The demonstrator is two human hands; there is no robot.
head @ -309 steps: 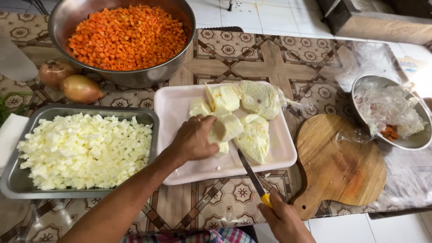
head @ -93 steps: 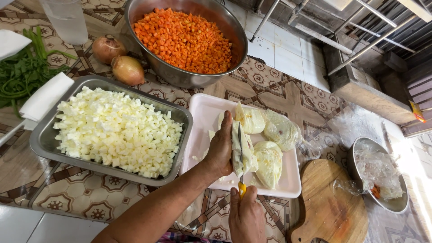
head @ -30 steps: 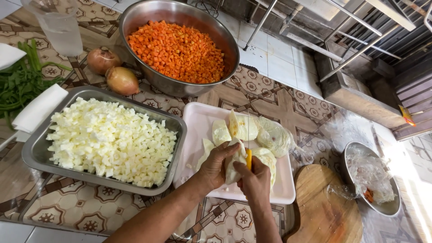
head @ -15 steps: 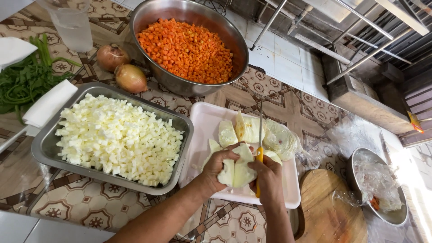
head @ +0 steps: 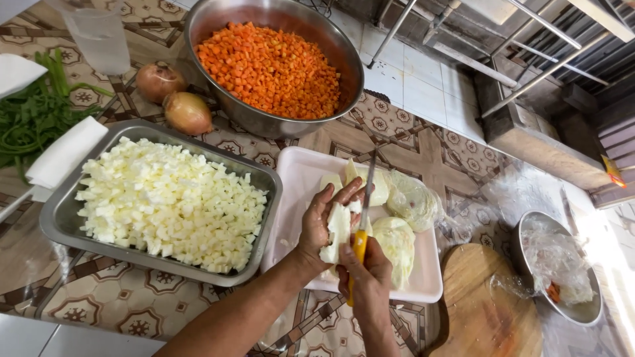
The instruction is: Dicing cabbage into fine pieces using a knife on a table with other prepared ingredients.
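Left hand (head: 317,228): grip closed on pale cabbage piece (head: 336,231), raised over white cutting board (head: 297,182). Right hand (head: 367,274): grip clenched on yellow-handled knife (head: 361,228), blade upright against the piece. Adjacent: tray of diced cabbage (head: 165,198).

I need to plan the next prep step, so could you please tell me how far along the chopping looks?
Done: the big bowl holds diced carrot, and the metal tray is heaped with pale diced cubes. In hand: the left hand holds a pale piece over the white board; the right hand grips a yellow-handled knife. Left: several large pale pieces on the board and two whole onions.
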